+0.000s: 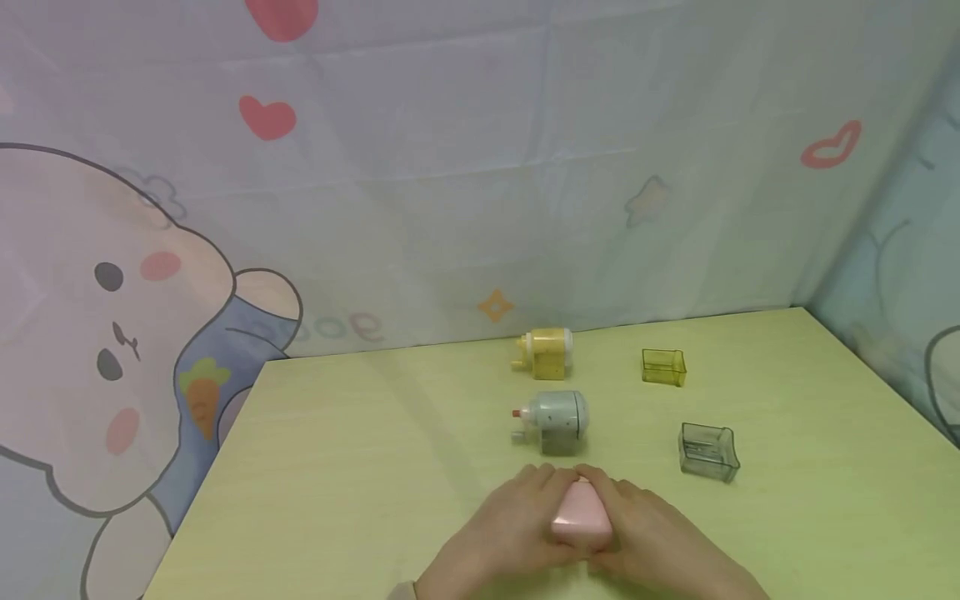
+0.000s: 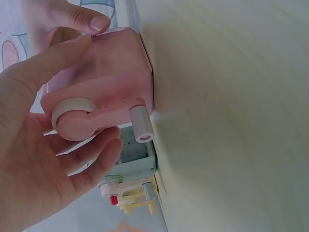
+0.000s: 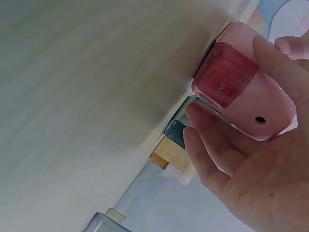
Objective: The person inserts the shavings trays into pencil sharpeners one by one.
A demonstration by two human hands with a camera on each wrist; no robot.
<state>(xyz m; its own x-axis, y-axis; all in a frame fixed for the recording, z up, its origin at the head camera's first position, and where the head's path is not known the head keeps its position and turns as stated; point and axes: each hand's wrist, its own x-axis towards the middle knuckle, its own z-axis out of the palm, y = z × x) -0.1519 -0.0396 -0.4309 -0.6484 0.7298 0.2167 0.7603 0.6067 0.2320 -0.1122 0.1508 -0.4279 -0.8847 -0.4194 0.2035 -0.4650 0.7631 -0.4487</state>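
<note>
A pink crank pencil sharpener (image 1: pixel 581 517) stands at the table's near edge, between both hands. My left hand (image 1: pixel 510 521) grips its crank side, thumb over the near face and fingers round the far side. In the left wrist view its crank handle (image 2: pixel 142 124) points down beside the fingers. My right hand (image 1: pixel 648 537) holds the opposite side, where the right wrist view shows a translucent red shavings drawer (image 3: pixel 226 75) in the body and a small dark hole. Just beyond the hands stands a grey-green pencil sharpener (image 1: pixel 558 412), its crank to the left.
Farther back is a yellow pencil sharpener (image 1: pixel 549 350), near the curtain (image 1: pixel 420 208). To the right on the table (image 1: pixel 337 467) lie a clear yellow drawer (image 1: pixel 663 377) and a clear grey drawer (image 1: pixel 707 467).
</note>
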